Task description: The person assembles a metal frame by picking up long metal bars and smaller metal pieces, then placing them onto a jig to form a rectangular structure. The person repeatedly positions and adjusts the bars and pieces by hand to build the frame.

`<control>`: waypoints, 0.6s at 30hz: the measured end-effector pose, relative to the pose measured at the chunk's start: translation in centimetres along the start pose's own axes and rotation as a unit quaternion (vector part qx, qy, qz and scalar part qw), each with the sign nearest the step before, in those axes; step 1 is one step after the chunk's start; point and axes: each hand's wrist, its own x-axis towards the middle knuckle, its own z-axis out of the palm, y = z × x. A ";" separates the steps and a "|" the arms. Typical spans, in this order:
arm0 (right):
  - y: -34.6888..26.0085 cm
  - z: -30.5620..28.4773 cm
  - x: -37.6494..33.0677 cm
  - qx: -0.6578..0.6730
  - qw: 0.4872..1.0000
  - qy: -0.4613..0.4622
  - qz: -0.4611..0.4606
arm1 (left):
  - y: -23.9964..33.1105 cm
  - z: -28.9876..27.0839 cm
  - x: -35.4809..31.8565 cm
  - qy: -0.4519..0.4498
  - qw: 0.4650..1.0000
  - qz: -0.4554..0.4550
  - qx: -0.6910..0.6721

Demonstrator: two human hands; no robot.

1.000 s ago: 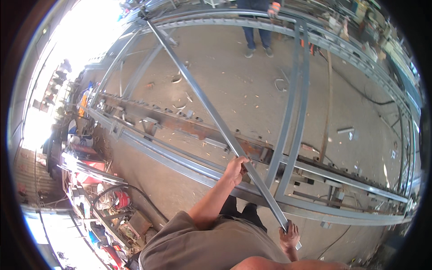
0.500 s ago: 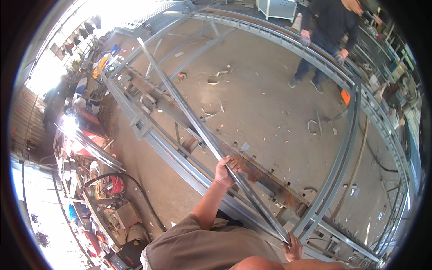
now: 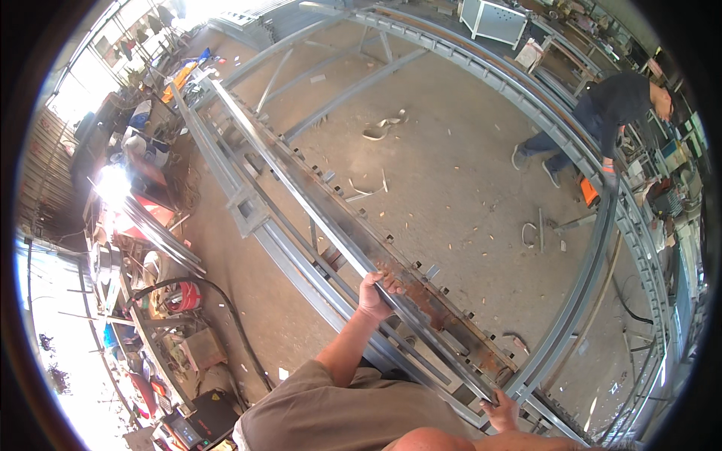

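Observation:
A long grey steel angle bar [image 3: 301, 192] runs from the far left down to the lower right, lying over a rusty rail of a large grey steel frame [image 3: 256, 225]. My left hand [image 3: 376, 289] is closed around the bar near its middle. My right hand [image 3: 500, 412] grips the bar's near end at the bottom edge. My knees in brown shorts show at the bottom.
Another person [image 3: 602, 113] in dark clothes bends over the frame's far rail [image 3: 602, 248] at the right. Metal scraps [image 3: 380, 131] lie on the dirt floor inside the frame. Welding gear, a black cable [image 3: 226, 316] and stacked bars [image 3: 150, 225] crowd the left side. A white cabinet [image 3: 496, 19] stands at the back.
The view has swung right and the bar has turned with my hands, now lying along the rusty rail. The other person has come into view at the right.

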 end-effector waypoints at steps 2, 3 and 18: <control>0.7 -0.7 0.0 0.000 1.000 -0.009 0.023 | -1.4 0.6 -0.1 0.055 0.998 0.002 0.027; 1.0 -1.0 0.0 -0.012 1.000 -0.008 0.028 | -2.2 0.8 -0.3 0.076 0.997 -0.001 0.035; 3.5 -5.1 2.9 -0.095 0.995 -0.010 0.013 | -7.3 3.6 1.2 0.228 0.968 0.044 0.100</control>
